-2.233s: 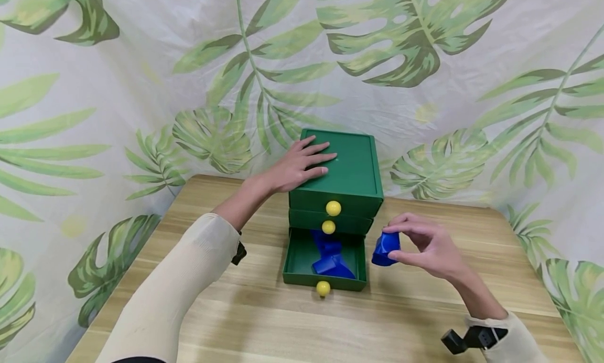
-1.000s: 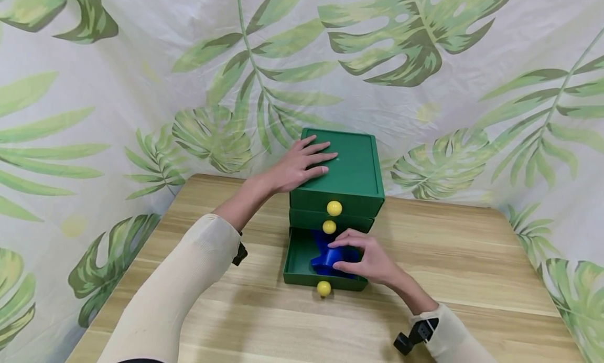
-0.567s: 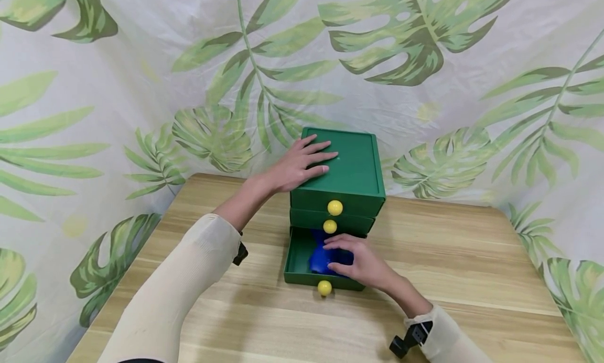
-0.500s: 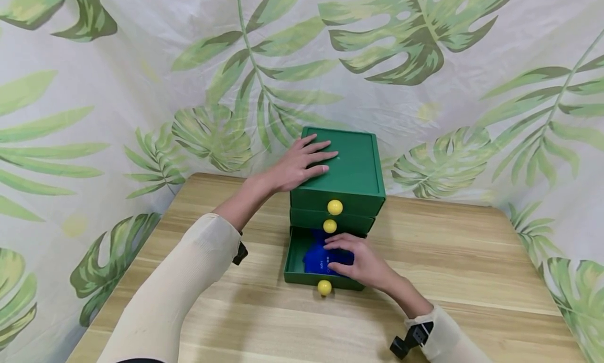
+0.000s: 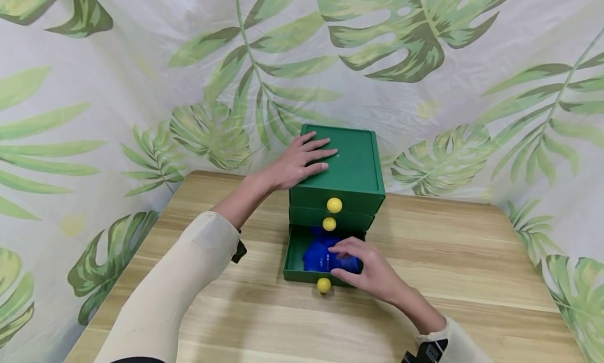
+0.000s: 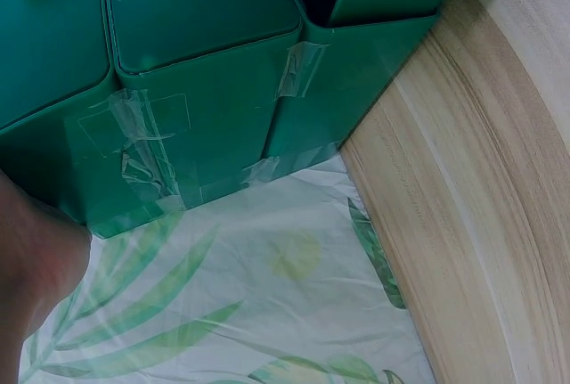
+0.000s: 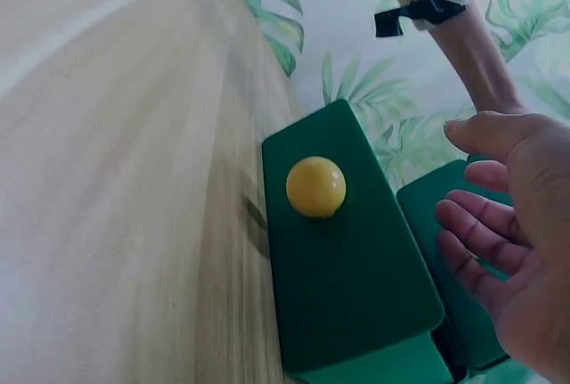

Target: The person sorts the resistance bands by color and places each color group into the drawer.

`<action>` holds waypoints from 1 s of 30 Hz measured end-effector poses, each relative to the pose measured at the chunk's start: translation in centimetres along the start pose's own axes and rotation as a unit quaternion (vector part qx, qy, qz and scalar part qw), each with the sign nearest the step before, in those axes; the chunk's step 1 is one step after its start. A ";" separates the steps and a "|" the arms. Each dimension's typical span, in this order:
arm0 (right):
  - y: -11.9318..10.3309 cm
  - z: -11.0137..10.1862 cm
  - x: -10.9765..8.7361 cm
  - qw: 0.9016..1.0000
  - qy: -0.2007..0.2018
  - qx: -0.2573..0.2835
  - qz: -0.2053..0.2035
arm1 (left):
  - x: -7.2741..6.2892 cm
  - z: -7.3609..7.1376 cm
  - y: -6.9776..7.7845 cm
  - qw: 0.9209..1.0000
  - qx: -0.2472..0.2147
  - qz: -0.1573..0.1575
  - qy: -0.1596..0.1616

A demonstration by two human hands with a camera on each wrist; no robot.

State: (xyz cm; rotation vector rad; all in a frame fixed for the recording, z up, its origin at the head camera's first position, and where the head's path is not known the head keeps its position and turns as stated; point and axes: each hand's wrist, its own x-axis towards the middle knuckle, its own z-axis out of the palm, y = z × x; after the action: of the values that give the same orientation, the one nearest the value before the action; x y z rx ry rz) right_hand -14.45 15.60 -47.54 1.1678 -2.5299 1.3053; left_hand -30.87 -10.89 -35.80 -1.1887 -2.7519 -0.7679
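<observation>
My left hand [image 5: 299,163] rests with spread fingers on top of a green drawer cabinet [image 5: 356,166] with yellow ball knobs. The cabinet's bottom drawer [image 5: 293,255] is pulled out. Inside it lie several blue packets [image 5: 314,258], one with small white print. Over the drawer's right side hovers my right hand [image 5: 373,268], its thumb and fingers apart and loosely bent, partly covering the packets. In the right wrist view that hand [image 7: 534,232] shows nothing between its fingers, beside the drawer front [image 7: 356,259] and its yellow knob [image 7: 316,187].
The cabinet stands on a wooden table [image 5: 264,321], near its back edge. A leaf-print cloth [image 5: 292,106] hangs behind the table. Clear tape [image 6: 142,148] runs along the cabinet's side in the left wrist view.
My right hand has carried a blue packet from the cabinet's right into the open drawer and let it go. It has since drawn back slightly rightward. My left hand stays in place.
</observation>
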 end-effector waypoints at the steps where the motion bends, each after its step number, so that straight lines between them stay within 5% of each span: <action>1: -0.2 0.0 -0.1 1.000 0.002 0.003 -0.006 | 0.0 0.0 0.0 1.000 0.001 0.000 0.000; 18: -2.2 1.7 -3.1 0.999 -0.016 0.034 -0.018 | 0.0 -0.1 0.3 1.000 0.005 -0.006 -0.006; 30: -1.7 3.8 -4.2 1.000 -0.010 0.021 0.018 | -0.1 -0.1 0.4 1.000 0.002 -0.007 -0.006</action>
State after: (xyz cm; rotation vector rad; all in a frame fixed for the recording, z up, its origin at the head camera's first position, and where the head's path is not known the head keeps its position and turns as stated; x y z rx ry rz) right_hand -9.31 14.72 -50.41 1.1525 -2.5615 1.3678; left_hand -30.56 -10.79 -35.57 -1.1780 -2.7731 -0.7583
